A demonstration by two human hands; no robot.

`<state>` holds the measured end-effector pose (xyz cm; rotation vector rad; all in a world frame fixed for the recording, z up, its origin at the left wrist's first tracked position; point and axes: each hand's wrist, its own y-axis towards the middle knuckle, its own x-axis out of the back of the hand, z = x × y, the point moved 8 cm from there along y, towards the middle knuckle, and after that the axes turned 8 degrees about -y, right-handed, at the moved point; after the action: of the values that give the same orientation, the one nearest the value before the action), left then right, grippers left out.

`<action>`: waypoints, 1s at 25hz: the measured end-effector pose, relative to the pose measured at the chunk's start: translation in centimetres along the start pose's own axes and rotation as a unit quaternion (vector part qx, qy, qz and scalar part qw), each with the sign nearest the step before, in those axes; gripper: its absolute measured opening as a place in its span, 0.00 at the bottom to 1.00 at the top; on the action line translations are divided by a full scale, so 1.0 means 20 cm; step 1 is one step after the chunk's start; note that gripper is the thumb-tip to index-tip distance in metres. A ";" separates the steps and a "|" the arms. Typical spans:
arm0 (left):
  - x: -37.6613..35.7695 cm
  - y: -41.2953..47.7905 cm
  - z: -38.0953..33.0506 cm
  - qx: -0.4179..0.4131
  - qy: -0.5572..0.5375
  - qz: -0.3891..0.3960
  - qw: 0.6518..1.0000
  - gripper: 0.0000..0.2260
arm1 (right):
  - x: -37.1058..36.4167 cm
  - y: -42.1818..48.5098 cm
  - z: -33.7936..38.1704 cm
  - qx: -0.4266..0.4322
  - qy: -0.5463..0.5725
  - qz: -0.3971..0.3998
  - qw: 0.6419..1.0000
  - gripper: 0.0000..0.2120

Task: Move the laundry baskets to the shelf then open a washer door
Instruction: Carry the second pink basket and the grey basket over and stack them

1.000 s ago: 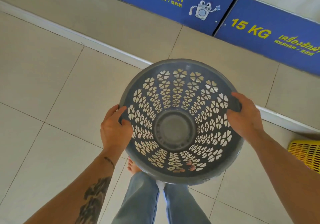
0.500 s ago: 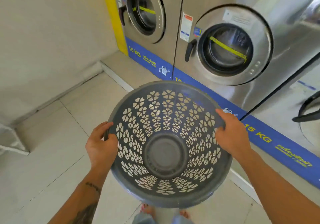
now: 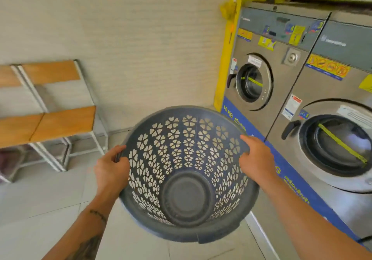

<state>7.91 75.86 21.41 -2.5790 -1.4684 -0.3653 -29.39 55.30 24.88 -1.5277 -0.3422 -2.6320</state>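
Note:
I carry a round grey laundry basket (image 3: 187, 171) with flower-shaped holes in front of me, empty inside. My left hand (image 3: 111, 169) grips its left rim and my right hand (image 3: 255, 159) grips its right rim. A shelf (image 3: 60, 126) with orange wooden boards on a white metal frame stands at the left against the wall. Two steel washers stand at the right, the far one (image 3: 263, 74) and the near one (image 3: 332, 145), both with round doors shut.
A beige wall runs behind the shelf. A yellow post (image 3: 227, 58) marks the corner beside the far washer. A blue strip with "10 KG" runs along the washers' base (image 3: 237, 118). Pale floor tiles (image 3: 50, 195) lie between me and the shelf.
The view has swung up and to the left, from the floor to the washers and then the shelf. Both hands keep the same hold on the basket.

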 end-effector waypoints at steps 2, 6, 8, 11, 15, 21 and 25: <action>0.26 0.03 0.04 0.010 -0.012 -0.042 0.999 0.21 | -0.07 0.01 0.24 0.044 0.003 0.018 0.999 0.29; 0.83 0.10 0.15 0.036 -0.032 -0.128 0.991 0.20 | -0.28 -0.04 0.81 0.128 0.005 0.063 0.990 0.30; 1.12 0.15 0.21 0.040 -0.038 -0.160 0.986 0.20 | -0.39 -0.10 1.11 0.161 0.006 0.070 0.984 0.30; 1.60 0.24 0.30 0.030 -0.036 -0.209 0.977 0.20 | -0.59 -0.25 1.57 0.207 0.013 0.078 0.975 0.30; 2.21 0.38 0.39 0.022 -0.037 -0.254 0.966 0.22 | -0.91 -0.48 2.12 0.241 0.033 0.109 0.964 0.29; 2.90 0.51 0.46 0.050 0.001 -0.323 0.945 0.23 | -1.21 -0.74 2.83 0.280 0.037 0.132 0.950 0.29; 3.19 0.62 0.54 0.065 0.028 -0.358 0.931 0.22 | -1.40 -0.78 3.25 0.319 0.045 0.140 0.936 0.29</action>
<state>51.33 124.79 29.11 -1.8289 -2.2792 -0.3929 36.86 84.33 29.27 -1.1328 -0.8052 -2.0631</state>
